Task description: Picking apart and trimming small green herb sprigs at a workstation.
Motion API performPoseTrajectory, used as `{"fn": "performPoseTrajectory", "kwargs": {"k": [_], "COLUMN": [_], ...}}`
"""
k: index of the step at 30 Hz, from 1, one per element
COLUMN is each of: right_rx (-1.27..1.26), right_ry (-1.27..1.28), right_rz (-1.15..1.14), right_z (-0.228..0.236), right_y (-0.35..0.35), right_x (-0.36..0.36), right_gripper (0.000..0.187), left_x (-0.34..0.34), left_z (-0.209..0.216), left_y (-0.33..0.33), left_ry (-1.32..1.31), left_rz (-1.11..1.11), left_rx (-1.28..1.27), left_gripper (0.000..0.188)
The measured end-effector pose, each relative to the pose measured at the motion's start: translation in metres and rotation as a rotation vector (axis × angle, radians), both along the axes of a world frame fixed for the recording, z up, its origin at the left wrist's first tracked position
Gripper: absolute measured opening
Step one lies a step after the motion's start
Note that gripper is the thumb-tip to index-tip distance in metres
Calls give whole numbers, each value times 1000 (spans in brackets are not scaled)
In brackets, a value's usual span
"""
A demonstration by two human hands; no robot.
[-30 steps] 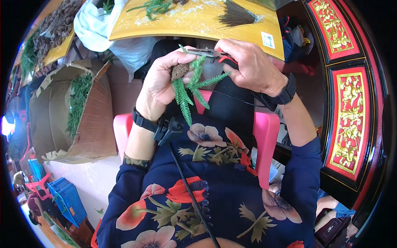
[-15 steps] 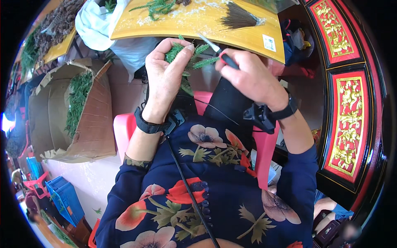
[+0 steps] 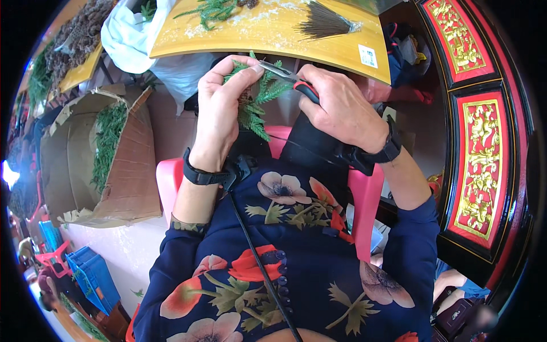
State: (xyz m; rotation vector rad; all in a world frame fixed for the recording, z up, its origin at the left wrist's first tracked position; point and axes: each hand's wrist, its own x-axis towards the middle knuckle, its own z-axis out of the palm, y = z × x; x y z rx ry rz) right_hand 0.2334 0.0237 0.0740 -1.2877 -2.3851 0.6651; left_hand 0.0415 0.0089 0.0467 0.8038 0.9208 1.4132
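Observation:
My left hand [image 3: 219, 94] pinches a green artificial fir sprig [image 3: 253, 114] between thumb and fingers, above my lap. Its needled branches fan out to the right and below the hand. Wrapped in my right hand [image 3: 342, 105] are long-nose pliers [image 3: 279, 71] with red and black handles. Their metal jaws point left and reach the sprig's upper end at my left fingertips. Whether the jaws grip a stem there is too small to tell.
Ahead is a yellow table [image 3: 256, 43] with green sprigs [image 3: 211, 12] and a bundle of dark thin stems [image 3: 325, 23]. A cardboard box [image 3: 134, 176] holding greenery stands left, near a white bag [image 3: 128, 40] and a blue crate [image 3: 94, 279]. Carved red-and-gold panels [image 3: 476, 165] rise on the right.
The pliers have moved left, and their jaws now meet the sprig at my left fingertips. The sprig has turned a little in my left hand.

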Motion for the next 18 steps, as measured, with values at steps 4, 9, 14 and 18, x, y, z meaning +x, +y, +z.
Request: {"fn": "performPoseTrajectory", "kwargs": {"k": [4, 9, 14, 18], "right_rx": [181, 216, 325, 352], "right_ry": [21, 14, 36, 43], "right_rz": [51, 104, 186, 274], "right_z": [-4, 0, -3, -1], "right_y": [5, 9, 18, 24], "right_x": [7, 10, 12, 16], "right_gripper": [21, 22, 27, 31], "left_x": [-6, -11, -16, -16], "left_z": [0, 0, -9, -16], "left_y": [3, 3, 7, 7], "left_ry": [-51, -141, -252, -505], "left_rz": [-82, -200, -346, -495], "left_rx": [-46, -78, -137, -226], "left_gripper": [7, 8, 11, 16]}}
